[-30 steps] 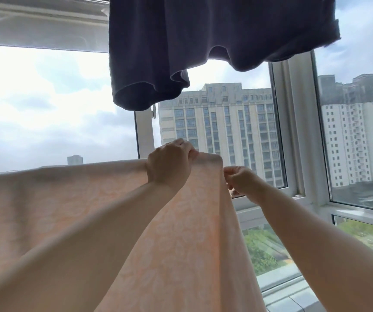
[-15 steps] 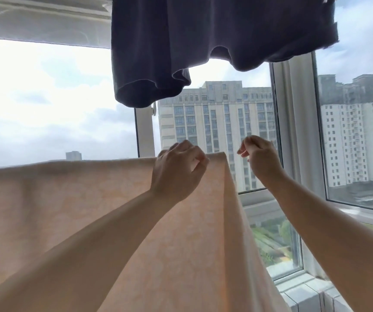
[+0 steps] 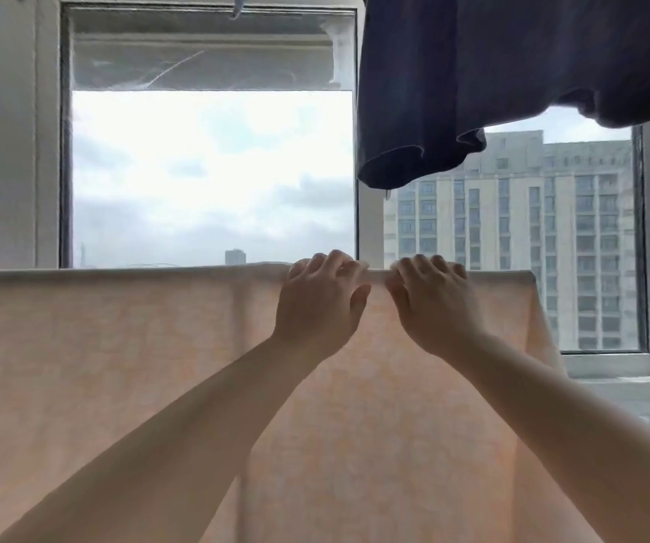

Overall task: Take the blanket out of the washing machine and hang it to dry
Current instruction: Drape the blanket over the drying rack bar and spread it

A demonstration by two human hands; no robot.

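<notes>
A pale peach blanket hangs draped over a horizontal line or rail, its top fold level across the view and its right edge falling near the window. My left hand and my right hand sit side by side on that top fold. The fingers of both curl over the fold and the thumbs stay on the near side. The rail under the cloth is hidden.
A dark navy garment hangs overhead at the upper right, its hem just above my hands. Behind the blanket stand a white window frame and glass, with apartment blocks outside. A clip hangs at the top.
My right hand has come out of the air onto the blanket's top fold beside my left hand. The view has swung left, so more of the spread blanket shows.
</notes>
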